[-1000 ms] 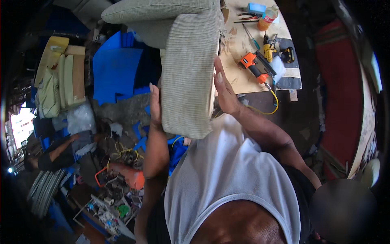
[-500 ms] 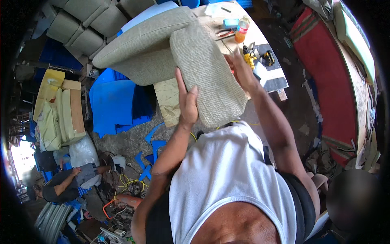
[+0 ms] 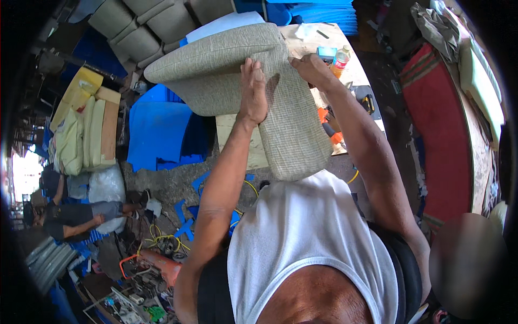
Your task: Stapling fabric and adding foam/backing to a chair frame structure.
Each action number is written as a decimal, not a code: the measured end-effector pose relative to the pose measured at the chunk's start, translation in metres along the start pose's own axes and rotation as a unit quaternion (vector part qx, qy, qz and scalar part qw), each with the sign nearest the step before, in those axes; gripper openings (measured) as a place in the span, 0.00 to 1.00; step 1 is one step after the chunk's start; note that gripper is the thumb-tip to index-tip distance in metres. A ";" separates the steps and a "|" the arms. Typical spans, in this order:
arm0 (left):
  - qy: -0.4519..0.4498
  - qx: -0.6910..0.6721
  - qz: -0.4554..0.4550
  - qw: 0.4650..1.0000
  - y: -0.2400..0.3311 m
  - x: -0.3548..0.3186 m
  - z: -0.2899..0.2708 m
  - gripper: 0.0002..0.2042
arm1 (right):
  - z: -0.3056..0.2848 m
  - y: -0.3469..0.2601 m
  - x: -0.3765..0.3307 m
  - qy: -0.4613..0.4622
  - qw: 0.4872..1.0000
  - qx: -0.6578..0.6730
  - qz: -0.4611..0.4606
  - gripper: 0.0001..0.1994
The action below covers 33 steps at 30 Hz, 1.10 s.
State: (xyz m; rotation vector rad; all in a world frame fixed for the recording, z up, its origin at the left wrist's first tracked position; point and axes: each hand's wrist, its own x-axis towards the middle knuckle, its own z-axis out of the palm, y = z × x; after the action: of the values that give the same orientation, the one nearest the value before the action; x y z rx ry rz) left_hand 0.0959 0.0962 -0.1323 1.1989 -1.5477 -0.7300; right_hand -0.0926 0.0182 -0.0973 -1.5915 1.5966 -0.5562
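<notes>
A grey-beige upholstered sofa part (image 3: 297,135) stands in front of my chest, with a long curved section reaching to the far left and a broad padded arm toward me. My left hand (image 3: 253,92) lies flat against the padded arm's left side, its fingers stretched out and pointing away from me. At the arm's right edge, near the corner where the sections meet, my right hand (image 3: 313,70) has its fingers curled and its fingertips on the fabric. The undersides of those fingers are hidden.
Behind stands a wooden worktable (image 3: 291,46) with a drink bottle (image 3: 341,60) and a yellow-black power tool (image 3: 368,103). Blue sheets (image 3: 156,129) are stacked at left. A long red upholstered piece (image 3: 442,124) stands at right. A yellow hose (image 3: 154,237) crosses the floor; another person (image 3: 75,218) sits far left.
Both hands have moved farther up the padded arm, away from my body. My left hand has flattened out along its side. Orange-and-black items now show beside the right forearm.
</notes>
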 end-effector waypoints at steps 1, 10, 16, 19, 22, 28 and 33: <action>-0.008 0.033 0.006 0.999 -0.003 0.002 0.001 0.39 | 0.002 0.004 0.008 0.008 1.000 0.001 0.006 0.32; -0.008 0.301 0.059 0.952 0.000 0.008 0.013 0.35 | 0.014 -0.024 0.016 0.107 0.988 -0.107 0.040 0.30; -0.085 0.375 0.081 0.920 0.016 0.009 0.020 0.35 | 0.017 0.012 0.023 0.236 0.967 0.096 0.019 0.26; -0.127 0.410 0.066 0.901 0.022 0.015 0.008 0.35 | 0.026 0.008 0.021 0.236 0.953 0.187 0.043 0.26; -0.183 0.399 0.085 0.895 0.025 0.034 0.007 0.35 | 0.028 0.005 0.025 0.220 0.960 0.174 0.021 0.27; -0.186 0.418 0.047 0.888 0.045 0.053 0.038 0.36 | -0.007 -0.007 0.050 0.050 0.954 -0.281 -0.097 0.27; -0.185 0.416 0.067 0.888 0.050 0.060 0.049 0.37 | 0.001 0.033 0.075 0.150 0.982 0.110 -0.030 0.21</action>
State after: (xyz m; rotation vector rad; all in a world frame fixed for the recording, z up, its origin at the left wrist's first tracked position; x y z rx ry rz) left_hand 0.0329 0.0509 -0.0828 1.5896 -2.3707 -0.1721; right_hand -0.1047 -0.0501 -0.1404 -1.4430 1.6403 -1.0108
